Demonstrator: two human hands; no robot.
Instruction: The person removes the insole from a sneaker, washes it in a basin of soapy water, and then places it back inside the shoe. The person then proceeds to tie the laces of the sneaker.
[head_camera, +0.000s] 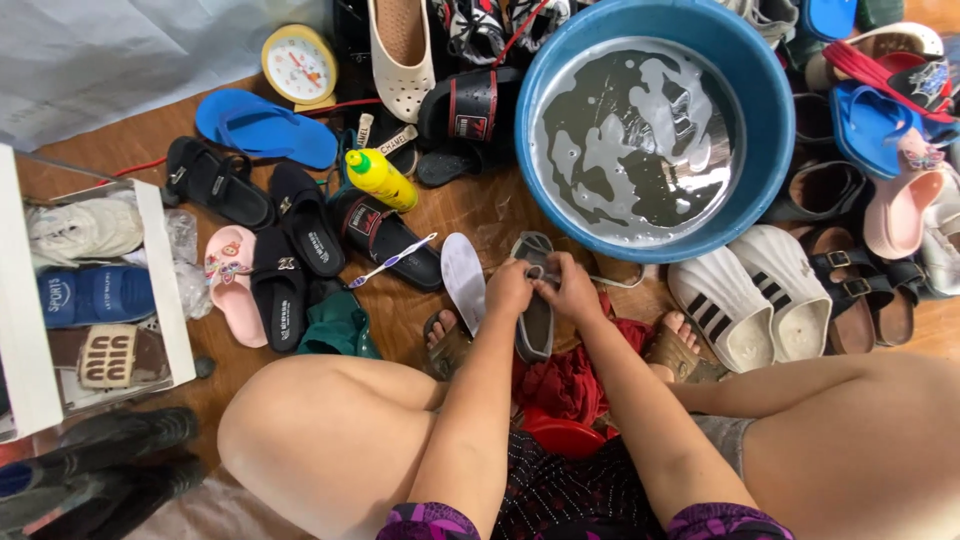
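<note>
Insole (536, 300): grey, on the floor between the feet, just below the blue basin (780, 120)
Axis: long, toe toward basin
Left hand (510, 288): pinching its top edge
Right hand (572, 288): pinching too, hands together

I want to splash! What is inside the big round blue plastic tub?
The big round blue plastic tub holds dark water with patches of white foam. A brush-like shape shows through it. The bottom is hidden by the murky water.
</note>
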